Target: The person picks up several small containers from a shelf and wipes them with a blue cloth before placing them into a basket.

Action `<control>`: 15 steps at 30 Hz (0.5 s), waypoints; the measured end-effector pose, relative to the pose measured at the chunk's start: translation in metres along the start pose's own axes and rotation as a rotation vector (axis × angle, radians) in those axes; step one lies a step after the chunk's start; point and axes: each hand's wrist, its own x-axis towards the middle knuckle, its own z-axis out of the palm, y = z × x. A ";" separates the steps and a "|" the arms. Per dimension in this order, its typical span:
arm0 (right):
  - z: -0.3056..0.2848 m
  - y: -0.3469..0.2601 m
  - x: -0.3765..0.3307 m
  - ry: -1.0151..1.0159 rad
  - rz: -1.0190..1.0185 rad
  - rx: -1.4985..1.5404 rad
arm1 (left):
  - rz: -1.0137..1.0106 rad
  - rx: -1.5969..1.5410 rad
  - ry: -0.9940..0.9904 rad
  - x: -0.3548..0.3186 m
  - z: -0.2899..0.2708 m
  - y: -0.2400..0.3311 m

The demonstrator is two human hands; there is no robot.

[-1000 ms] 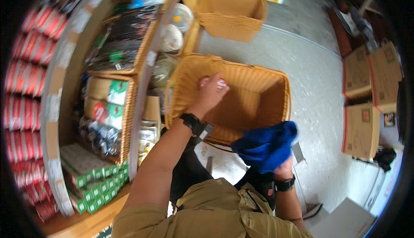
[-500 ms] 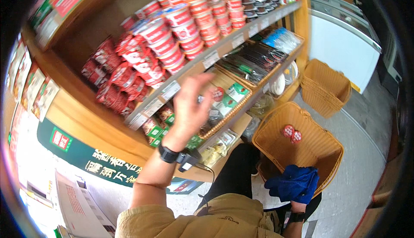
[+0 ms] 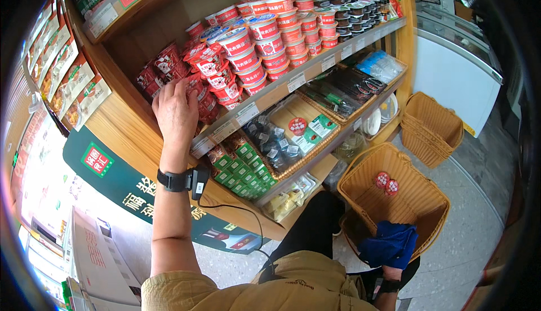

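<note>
My left hand (image 3: 176, 111) is raised to the wooden shelf (image 3: 293, 83). Its fingers rest spread on a cluster of red snack cups (image 3: 194, 74) at the shelf's left end, and none of them is lifted. A black band with a cable sits on that wrist. Low on the right, my right hand (image 3: 389, 274) is mostly hidden under a blue cloth (image 3: 391, 243) that it grips against the near rim of a wicker basket (image 3: 434, 221). Two red-lidded cups (image 3: 386, 183) lie inside the basket.
Rows of red and white cups fill the shelf. Below are trays of dark packets (image 3: 270, 142) and green boxes (image 3: 239, 167). A stack of wicker baskets (image 3: 434, 125) stands by a white freezer (image 3: 451, 63). A cardboard box (image 3: 96, 260) sits at lower left.
My left hand came out of the basket, leaving two red cups there, and rose to the shelf's red cups. The view swung up from basket to shelf. My right hand kept the blue cloth.
</note>
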 end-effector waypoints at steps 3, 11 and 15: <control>-0.005 -0.001 -0.003 -0.002 0.010 -0.032 | 0.002 -0.023 -0.048 0.001 0.012 -0.002; -0.010 -0.003 -0.006 0.100 -0.049 0.016 | -0.010 -0.052 0.103 0.000 0.012 0.001; -0.004 -0.003 -0.007 0.053 -0.033 -0.006 | -0.022 -0.052 0.201 -0.002 0.006 0.000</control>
